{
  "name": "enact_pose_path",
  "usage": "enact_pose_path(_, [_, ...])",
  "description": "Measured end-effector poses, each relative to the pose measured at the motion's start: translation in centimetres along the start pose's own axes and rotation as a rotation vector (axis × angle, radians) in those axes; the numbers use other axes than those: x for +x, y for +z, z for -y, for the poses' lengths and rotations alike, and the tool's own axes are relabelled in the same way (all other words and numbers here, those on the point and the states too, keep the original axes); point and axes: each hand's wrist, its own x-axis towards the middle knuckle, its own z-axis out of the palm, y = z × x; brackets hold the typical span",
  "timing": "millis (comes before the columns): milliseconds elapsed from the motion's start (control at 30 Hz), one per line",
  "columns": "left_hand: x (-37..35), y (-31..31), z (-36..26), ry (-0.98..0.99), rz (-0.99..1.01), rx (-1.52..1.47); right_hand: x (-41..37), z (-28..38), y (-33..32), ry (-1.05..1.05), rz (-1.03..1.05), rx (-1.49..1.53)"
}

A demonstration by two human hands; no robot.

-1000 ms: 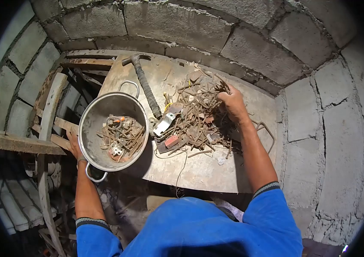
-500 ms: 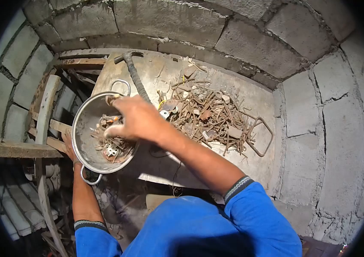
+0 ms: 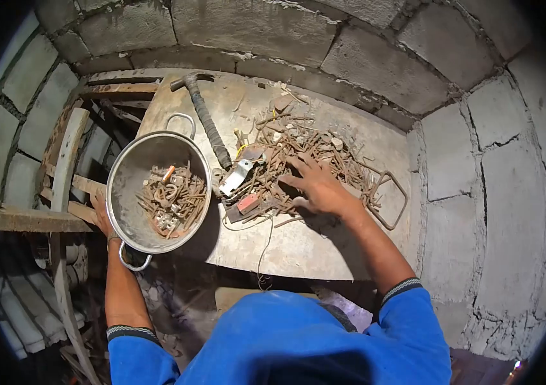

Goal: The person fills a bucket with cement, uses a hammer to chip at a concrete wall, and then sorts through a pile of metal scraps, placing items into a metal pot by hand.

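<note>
A two-handled metal pot (image 3: 125,212) sits at the left of the board, with rusty nails (image 3: 173,202) and small scrap inside. My left hand (image 3: 101,212) grips the pot's left outer side; part of its fingers is hidden by the rim. Over the heap of rusty nails and metal bits (image 3: 314,144) reaches my right hand (image 3: 318,186), its fingers spread and touching the pile, nothing seen held. Between pot and heap lie a bent silvery metal plate (image 3: 237,176) and a small red piece (image 3: 248,203).
Behind the pot lies a hammer (image 3: 205,119) with a wrapped handle. A bent metal rod loop (image 3: 402,196) sticks out right of the heap. Wooden slats (image 3: 64,160) stand at the left. Grey block walls (image 3: 253,35) enclose the board's back and right. A thin wire (image 3: 265,250) hangs over the front edge.
My right hand has moved from above the pot rightward to the heap, its fingers now spread. The left hand stays at the pot's side.
</note>
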Motion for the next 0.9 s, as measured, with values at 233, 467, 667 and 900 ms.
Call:
enact_pose_path(233, [-0.1, -1.9, -2.5, -0.084, 0.004, -0.034, -0.3, 2.5, 0.2, 0.117, 0.098, -0.165])
enact_pose_path(467, [1.4, 4.0, 4.4, 0.073, -0.065, -0.331, 0.0, 1.1, 0.6, 0.229, 0.075, -0.159])
enact_pose_path(667, [0.7, -3.7, -5.0, -0.421, 0.029, -0.561, -0.9, 3.8, -0.4, 0.191, 0.132, -0.22])
enact_pose_path(900, [1.1, 1.6, 1.2, -0.141, -0.018, -0.158, 0.3, 0.9, 0.3, 0.227, 0.135, -0.176])
